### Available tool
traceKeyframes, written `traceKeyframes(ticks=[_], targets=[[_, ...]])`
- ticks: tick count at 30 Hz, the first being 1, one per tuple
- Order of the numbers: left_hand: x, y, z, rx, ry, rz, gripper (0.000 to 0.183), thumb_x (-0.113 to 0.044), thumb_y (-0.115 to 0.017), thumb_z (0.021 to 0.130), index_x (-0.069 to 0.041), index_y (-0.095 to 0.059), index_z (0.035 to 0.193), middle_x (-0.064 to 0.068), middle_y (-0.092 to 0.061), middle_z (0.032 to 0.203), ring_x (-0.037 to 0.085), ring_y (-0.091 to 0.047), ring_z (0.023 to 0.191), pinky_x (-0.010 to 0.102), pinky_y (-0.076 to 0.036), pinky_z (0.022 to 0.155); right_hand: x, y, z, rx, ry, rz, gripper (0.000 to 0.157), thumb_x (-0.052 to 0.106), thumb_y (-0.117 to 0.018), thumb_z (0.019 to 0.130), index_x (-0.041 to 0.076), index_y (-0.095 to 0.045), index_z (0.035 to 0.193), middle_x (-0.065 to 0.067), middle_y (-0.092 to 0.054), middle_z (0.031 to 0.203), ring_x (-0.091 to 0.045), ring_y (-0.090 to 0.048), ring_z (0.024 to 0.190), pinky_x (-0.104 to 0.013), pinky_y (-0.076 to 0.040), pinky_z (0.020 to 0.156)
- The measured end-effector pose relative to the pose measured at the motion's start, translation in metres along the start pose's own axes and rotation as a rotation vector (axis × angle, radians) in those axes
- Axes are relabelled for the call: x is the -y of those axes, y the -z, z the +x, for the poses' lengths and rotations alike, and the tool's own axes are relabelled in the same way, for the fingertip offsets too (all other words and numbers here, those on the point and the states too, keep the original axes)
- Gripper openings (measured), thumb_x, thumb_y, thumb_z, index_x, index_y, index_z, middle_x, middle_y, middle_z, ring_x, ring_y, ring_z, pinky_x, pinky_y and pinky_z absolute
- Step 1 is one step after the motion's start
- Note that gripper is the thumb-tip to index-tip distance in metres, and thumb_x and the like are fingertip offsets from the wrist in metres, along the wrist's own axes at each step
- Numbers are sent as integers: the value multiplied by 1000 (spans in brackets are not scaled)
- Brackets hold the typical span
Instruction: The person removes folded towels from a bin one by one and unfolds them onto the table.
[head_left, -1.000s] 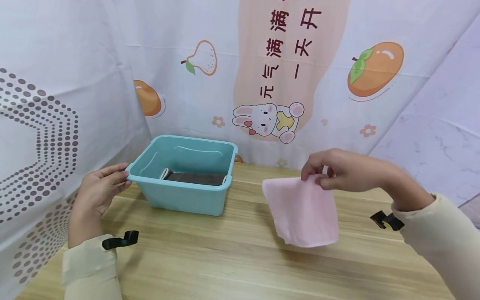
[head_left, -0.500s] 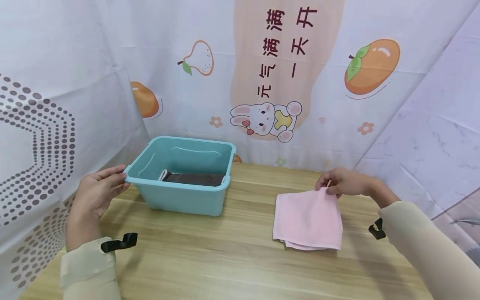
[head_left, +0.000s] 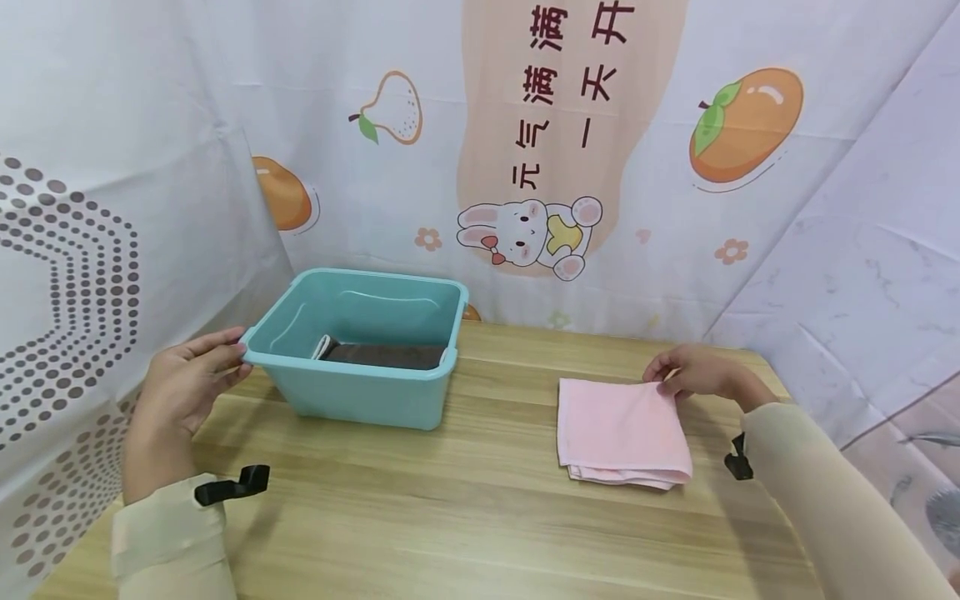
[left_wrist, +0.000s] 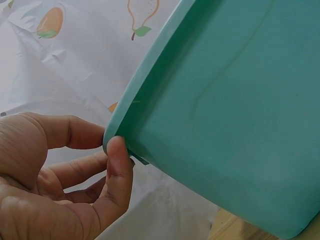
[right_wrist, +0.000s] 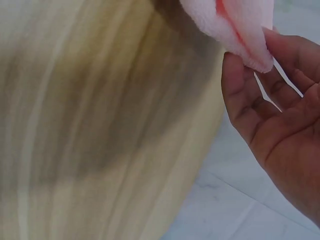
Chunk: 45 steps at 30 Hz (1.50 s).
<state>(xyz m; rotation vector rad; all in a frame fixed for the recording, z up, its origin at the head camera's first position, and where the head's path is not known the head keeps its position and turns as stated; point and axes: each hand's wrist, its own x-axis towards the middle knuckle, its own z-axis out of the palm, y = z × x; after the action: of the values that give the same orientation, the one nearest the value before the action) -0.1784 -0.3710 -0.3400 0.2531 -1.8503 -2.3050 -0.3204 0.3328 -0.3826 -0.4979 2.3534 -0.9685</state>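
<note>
A folded pink towel (head_left: 622, 425) lies toward the right of the wooden table, its layers showing along the front edge. My right hand (head_left: 693, 372) pinches the towel's far right corner; in the right wrist view the thumb and fingers meet on the fluffy corner (right_wrist: 257, 52). At the left stands a teal plastic basin (head_left: 352, 392). My left hand (head_left: 183, 379) grips its near left rim corner, and the left wrist view has thumb and fingers on either side of the rim (left_wrist: 122, 107). Inside the basin lies a dark brown folded cloth (head_left: 386, 357), partly hidden by the front wall.
The wooden table (head_left: 450, 533) spreads in front of and between the basin and the towel. A white printed curtain (head_left: 360, 200) hangs right behind the table, and a dotted sheet (head_left: 90, 275) closes off the left side. Black straps (head_left: 232, 486) are on both sleeves.
The pink towel has come down from hanging in my right hand to lying on the table, slightly farther right. My right hand has lowered with it. My left hand keeps its hold on the basin.
</note>
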Motion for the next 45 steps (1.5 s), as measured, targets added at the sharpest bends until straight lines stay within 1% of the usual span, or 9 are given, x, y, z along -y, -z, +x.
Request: traceKeyframes(ticks=[6,12,15,19,23,30,32,39,45], targets=[[0,-1,1,4,-3,20,22,-7,-76,92,-12,-75,114,-2,-62,112,10,-68,85,23,-60,76,-11,-4,0,3,-18,26,25,-2,-67,92,-7,-65,117,-14,-65,105,-17,-61,83,-33,-57,70],[-4,0,-1,-3,1,65,19,-7,-75,93,-15,-74,111,-3,-67,104,10,-69,83,23,-59,76,-14,-7,-1,1,-2,46,23,0,-66,95,-9,-65,116,-13,-65,105,-18,-63,86,-33,-58,73],[-8,-4,-6,-57,-4,174,23,-11,-72,96,-12,-68,119,-6,-62,106,8,-70,80,21,-59,75,-15,-8,-1,-6,12,36,23,0,-66,95,-9,-65,116,-13,-65,104,-18,-63,87,-33,-59,74],[-15,-16,-12,-135,-42,383,47,-18,-68,99,0,-54,140,-10,-54,111,4,-69,78,19,-58,72,-16,-9,-1,-30,11,15,22,2,-68,95,-9,-65,114,-13,-66,101,-16,-62,82,-32,-58,72],[-21,-29,-17,-150,-79,550,57,-24,-64,102,5,-47,148,-11,-55,111,2,-69,77,17,-57,73,-17,-11,-1,-48,14,0,20,1,-69,95,-8,-66,112,-12,-66,98,-16,-62,79,-31,-57,70],[-25,-55,-22,-80,-190,570,49,-20,-64,102,6,-54,141,-9,-55,115,3,-67,81,19,-58,74,-18,-13,-1,-71,45,-36,17,1,-69,95,-9,-66,108,-12,-65,94,-15,-61,77,-29,-56,67],[-26,-67,-22,-50,-233,616,47,-22,-63,102,6,-56,140,-7,-56,117,3,-65,83,19,-58,74,-19,-13,-1,-77,42,-41,17,2,-69,95,-9,-67,108,-12,-66,94,-15,-61,77,-28,-55,67],[-33,-112,-20,119,-267,729,47,-34,-62,103,-6,-61,140,8,-58,132,8,-70,80,20,-55,74,-23,-14,1,-89,13,-37,17,3,-69,95,-7,-67,109,-10,-67,96,-15,-61,80,-29,-56,70],[-34,-153,-17,200,-293,786,40,-35,-64,102,-12,-66,134,9,-63,128,23,-68,85,30,-55,70,-23,-15,2,-102,-11,-46,17,4,-70,94,-5,-67,109,-8,-66,95,-18,-59,82,-29,-55,72]])
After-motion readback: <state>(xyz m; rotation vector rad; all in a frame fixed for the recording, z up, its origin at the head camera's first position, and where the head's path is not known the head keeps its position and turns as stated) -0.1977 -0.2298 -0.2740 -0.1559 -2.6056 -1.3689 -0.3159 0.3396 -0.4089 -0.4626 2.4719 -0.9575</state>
